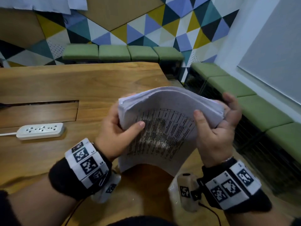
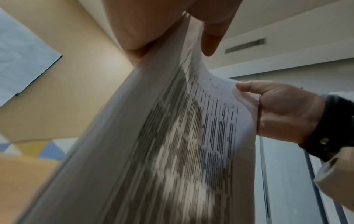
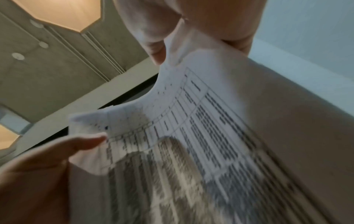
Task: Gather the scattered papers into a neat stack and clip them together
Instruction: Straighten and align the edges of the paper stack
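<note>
Head view: left hand (image 1: 114, 128) and right hand (image 1: 216, 128) each pinch a top corner of the paper stack (image 1: 162, 128), arched above the table (image 1: 65, 82). Wrist views: thumbs press the printed sheet. Floppy, slippery; best gripped at both side edges.

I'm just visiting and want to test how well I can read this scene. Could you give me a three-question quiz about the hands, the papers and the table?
1. True or false: the paper stack lies flat on the wooden table.
2. Which grips the stack's upper edge? A) only the left hand B) only the right hand C) both hands
3. Fill in: the white thing lying on the table to the left of the hands is a ____.

Key: 1 false, it is held up and bowed. 2 C. 3 power strip.
</note>
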`<state>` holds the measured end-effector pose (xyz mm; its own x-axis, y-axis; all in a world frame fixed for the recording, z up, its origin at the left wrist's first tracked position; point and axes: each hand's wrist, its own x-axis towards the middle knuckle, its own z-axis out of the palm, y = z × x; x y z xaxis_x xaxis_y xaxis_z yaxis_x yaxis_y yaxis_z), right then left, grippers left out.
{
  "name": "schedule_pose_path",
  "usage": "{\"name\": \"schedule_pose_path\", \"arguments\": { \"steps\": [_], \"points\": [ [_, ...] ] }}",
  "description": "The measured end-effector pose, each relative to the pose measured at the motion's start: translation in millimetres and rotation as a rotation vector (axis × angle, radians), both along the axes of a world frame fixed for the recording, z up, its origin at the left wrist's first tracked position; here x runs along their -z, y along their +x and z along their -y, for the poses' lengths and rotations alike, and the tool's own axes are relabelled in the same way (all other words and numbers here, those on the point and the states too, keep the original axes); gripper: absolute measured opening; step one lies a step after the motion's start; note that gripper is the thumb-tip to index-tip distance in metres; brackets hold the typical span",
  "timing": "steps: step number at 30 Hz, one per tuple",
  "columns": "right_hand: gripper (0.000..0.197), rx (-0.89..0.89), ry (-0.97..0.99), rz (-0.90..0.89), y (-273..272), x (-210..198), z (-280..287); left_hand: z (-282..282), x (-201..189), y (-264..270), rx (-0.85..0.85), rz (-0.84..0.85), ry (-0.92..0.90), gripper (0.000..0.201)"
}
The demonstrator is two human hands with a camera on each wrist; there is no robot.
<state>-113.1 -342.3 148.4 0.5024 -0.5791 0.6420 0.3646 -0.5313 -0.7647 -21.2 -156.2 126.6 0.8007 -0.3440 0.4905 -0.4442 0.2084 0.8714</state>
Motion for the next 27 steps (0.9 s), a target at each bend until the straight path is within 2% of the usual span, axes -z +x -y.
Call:
{"name": "schedule_pose_path", "arguments": {
  "steps": [3, 7, 16, 17, 19, 20, 22, 24, 27],
  "points": [
    [0.040, 0.016, -0.216, -0.016, 2.7, -10.6, 11.0, -0.8, -19.5, 0.9, 0.092, 0.140, -0.037, 0.060],
    [0.021, 0.026, -0.335, -0.068, 6.4, -14.5, 23.8, -0.8, -33.9, 7.6, 0.128, 0.207, -0.003, 0.045],
    [0.030, -0.016, -0.427, -0.084, 3.6, -15.3, 36.1, -1.5, -39.4, 9.4, 0.147, 0.121, -0.008, 0.031],
    [0.037, -0.038, -0.368, -0.086, 4.0, -14.7, 37.6, -1.2, -39.6, 10.4, 0.151, 0.092, -0.025, 0.030],
    [0.054, -0.151, -0.077, -0.134, 7.8, -8.9, 39.2, -0.3, -39.0, 15.0, 0.175, -0.014, -0.087, 0.032],
    [0.053, -0.221, 0.110, -0.171, 11.4, -4.8, 36.9, 0.4, -37.0, 17.9, 0.183, -0.079, -0.110, 0.037],
    [0.035, -0.238, 0.354, -0.212, 18.9, 5.9, 33.4, 4.4, -32.6, 19.2, 0.167, -0.188, -0.086, 0.046],
    [0.015, -0.184, 0.422, -0.210, 20.8, 9.4, 25.3, 9.1, -29.7, 13.5, 0.119, -0.219, -0.025, 0.037],
    [0.014, -0.158, 0.408, -0.086, 14.6, 5.2, 17.4, 10.7, -30.3, 4.2, 0.062, -0.192, -0.075, 0.029]
  ]
}}
